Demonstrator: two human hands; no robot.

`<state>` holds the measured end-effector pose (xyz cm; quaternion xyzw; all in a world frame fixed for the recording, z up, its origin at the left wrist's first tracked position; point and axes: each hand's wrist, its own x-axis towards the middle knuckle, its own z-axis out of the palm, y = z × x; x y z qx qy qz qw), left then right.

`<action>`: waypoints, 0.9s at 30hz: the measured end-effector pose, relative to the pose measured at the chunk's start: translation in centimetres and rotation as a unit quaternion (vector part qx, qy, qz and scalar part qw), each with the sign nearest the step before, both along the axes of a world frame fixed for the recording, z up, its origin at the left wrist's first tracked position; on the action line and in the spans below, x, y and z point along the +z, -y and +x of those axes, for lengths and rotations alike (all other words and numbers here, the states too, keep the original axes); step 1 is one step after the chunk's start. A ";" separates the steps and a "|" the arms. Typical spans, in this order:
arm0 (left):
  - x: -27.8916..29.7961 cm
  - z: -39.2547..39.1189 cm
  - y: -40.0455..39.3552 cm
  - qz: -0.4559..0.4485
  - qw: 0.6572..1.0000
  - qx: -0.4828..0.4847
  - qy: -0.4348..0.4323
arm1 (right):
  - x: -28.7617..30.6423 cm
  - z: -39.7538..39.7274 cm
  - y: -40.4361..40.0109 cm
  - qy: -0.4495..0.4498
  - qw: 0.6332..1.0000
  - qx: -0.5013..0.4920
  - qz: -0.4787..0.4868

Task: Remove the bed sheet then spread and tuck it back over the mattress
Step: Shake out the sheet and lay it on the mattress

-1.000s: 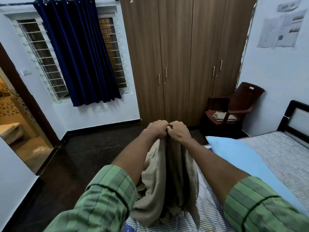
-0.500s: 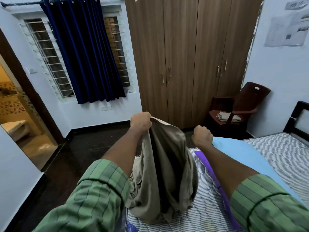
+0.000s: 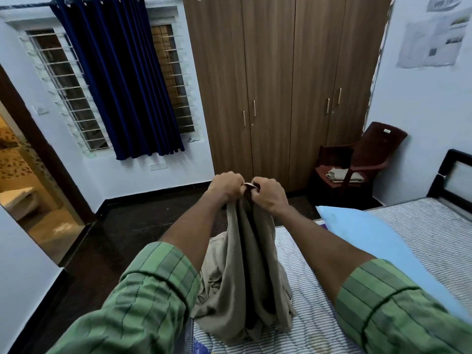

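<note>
At the far left, a doorway (image 3: 30, 200) opens onto a warmly lit room, and beside it a barred window (image 3: 69, 93) is half covered by a dark blue curtain (image 3: 122, 85). Next comes the wooden wardrobe (image 3: 281, 85) with its four doors closed.

Your left hand (image 3: 226, 186) is raised in front of you, its fingers curled tightly around the top edge of the beige bed sheet (image 3: 242, 272). Your right hand (image 3: 267, 195) is just beside it, almost touching, and it pinches the same bunched edge from the other side. Both sleeves are green with a checked pattern and are rolled up on the forearms.

From your two fists the bed sheet hangs down in long folds, and its lower part lies crumpled on the striped mattress (image 3: 421, 231), near the corner closest to you. So the mattress is bare, with its quilted stripes showing.

To the right of the sheet, a light blue pillow (image 3: 370, 241) lies on the mattress. Behind it, a dark brown plastic chair (image 3: 362, 159) stands in the corner with a folded cloth (image 3: 343, 175) on its seat. At the far right you see the black bed frame (image 3: 454, 172) against the wall, and paper sheets (image 3: 434, 39) are stuck higher on that wall.
</note>
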<state>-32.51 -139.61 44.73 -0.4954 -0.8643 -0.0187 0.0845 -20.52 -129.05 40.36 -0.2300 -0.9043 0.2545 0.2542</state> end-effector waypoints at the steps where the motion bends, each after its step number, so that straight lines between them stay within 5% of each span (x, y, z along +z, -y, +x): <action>1: -0.1 -0.2 0.1 0.006 1.000 -0.001 0.004 | -0.4 0.1 -0.2 0.012 1.000 -0.005 0.009; 9: 1.5 0.0 1.2 0.144 0.990 0.009 0.001 | -4.9 2.2 -2.7 0.118 0.973 -0.194 -0.029; 14: 1.7 -0.8 1.9 0.136 0.973 0.187 -0.016 | -4.2 3.4 -3.7 0.042 0.947 -0.316 -0.045; 17: 1.2 -1.2 2.1 0.043 0.978 0.198 0.046 | -2.4 3.2 -4.2 -0.047 0.955 -0.269 -0.112; 21: 0.7 1.0 -0.5 -0.033 0.987 -0.003 0.157 | -0.6 1.5 -2.3 -0.014 0.995 -0.054 -0.083; 27: 1.7 2.1 -1.7 -0.024 0.991 0.012 0.128 | -0.5 1.2 -0.5 -0.018 1.000 0.023 0.005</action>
